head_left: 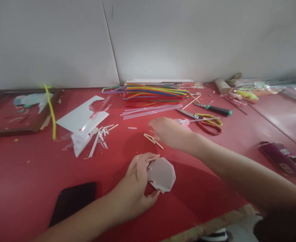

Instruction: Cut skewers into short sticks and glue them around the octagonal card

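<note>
My left hand [140,181] is wrapped round the edge of a pale grey octagonal piece [161,174], thumb at its near side and fingers at its far side. Small pegs or stubs show along the rim of the piece. Farther off, my right hand [166,131] reaches down over short wooden sticks [154,140], its fingers bent together. What its fingertips pinch, if anything, is hidden. Just beyond that hand lies a pink glue gun [184,122], partly covered by it. Scissors [208,124] with yellow and red handles rest beside the glue gun.
Coloured pipe cleaners [155,94] are bundled against the wall. White card scraps [80,114] and cut strips [101,136] lie left. A green-black handled cutter [218,110] is at right. A black phone [74,201] lies near my left forearm, a purple pouch [279,156] far right.
</note>
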`<state>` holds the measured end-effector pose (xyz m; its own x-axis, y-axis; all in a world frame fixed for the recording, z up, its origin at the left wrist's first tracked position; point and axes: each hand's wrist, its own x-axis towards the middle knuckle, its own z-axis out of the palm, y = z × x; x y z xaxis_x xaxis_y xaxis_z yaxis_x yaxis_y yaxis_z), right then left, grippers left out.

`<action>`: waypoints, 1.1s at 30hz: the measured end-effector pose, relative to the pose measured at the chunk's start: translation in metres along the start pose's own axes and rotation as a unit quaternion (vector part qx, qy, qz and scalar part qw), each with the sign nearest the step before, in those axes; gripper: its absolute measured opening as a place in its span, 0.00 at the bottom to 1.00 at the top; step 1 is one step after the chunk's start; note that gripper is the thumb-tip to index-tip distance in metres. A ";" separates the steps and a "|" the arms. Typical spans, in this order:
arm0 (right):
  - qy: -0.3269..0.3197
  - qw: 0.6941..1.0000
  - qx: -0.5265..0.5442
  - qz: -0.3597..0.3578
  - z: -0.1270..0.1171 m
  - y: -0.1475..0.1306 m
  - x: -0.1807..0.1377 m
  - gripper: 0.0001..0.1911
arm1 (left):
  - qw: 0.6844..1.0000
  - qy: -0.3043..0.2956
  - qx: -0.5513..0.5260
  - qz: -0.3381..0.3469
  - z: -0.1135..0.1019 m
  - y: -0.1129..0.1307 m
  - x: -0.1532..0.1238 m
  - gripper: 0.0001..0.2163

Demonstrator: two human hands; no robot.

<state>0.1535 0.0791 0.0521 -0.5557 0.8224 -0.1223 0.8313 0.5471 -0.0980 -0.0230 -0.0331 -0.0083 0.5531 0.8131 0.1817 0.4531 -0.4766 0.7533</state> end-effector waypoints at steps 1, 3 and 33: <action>0.028 0.999 0.039 0.002 -0.001 0.004 -0.006 0.08 | 1.000 0.003 -0.003 -0.001 0.001 0.000 0.000 0.37; 0.086 0.987 0.138 0.007 -0.001 0.011 -0.018 0.08 | 1.000 0.009 -0.004 -0.001 0.002 -0.001 0.001 0.36; 0.307 0.858 0.412 -0.012 0.071 0.007 -0.077 0.04 | 0.999 0.013 0.009 -0.048 0.006 0.001 -0.001 0.38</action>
<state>0.2012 0.0090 -0.0098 -0.2496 0.8783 0.4079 0.3866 0.4766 -0.7896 -0.0191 -0.0358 -0.0116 0.4891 0.8631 0.1258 0.5153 -0.4023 0.7567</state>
